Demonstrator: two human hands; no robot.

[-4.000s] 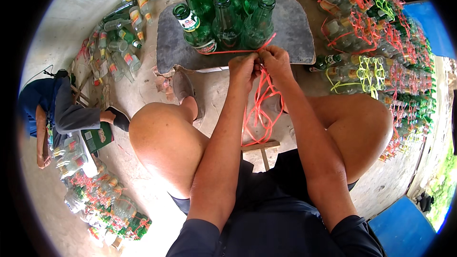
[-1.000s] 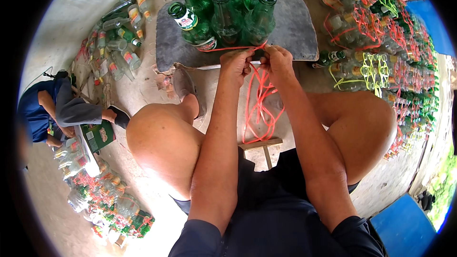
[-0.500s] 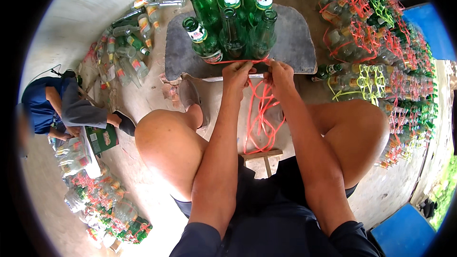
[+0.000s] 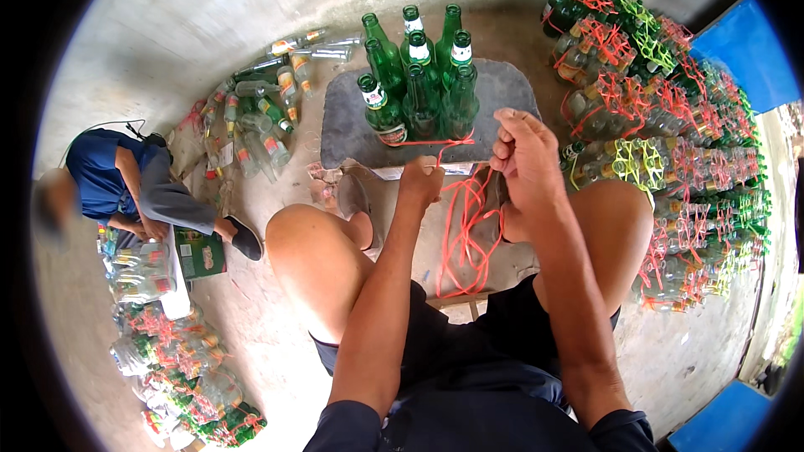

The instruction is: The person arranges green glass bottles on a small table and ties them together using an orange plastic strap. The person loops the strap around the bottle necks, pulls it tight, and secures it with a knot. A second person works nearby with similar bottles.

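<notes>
Since the view half a second earlier, the two hands have drawn apart: then they sat close together at the near edge of the flat grey stone slab, and now the right hand has lifted up and to the right while the left hand has stayed low by that edge.

The left hand is closed in a narrow pinch on the thin orange-red plastic string, just in front of the slab. The right hand is curled shut around the same string, to the right of the slab's near edge, and loose loops of string hang from both hands down between the person's bare knees. One strand runs from the hands up onto the slab and wraps around the base of the cluster of upright green glass bottles standing at the slab's middle.

Left of the slab, loose clear and green empty bottles lie on the concrete floor. Right of the slab, bundles of bottles tied with red and yellow string are stacked in rows. Far left of the slab, another person in a blue shirt crouches over more tied bottle bundles.
</notes>
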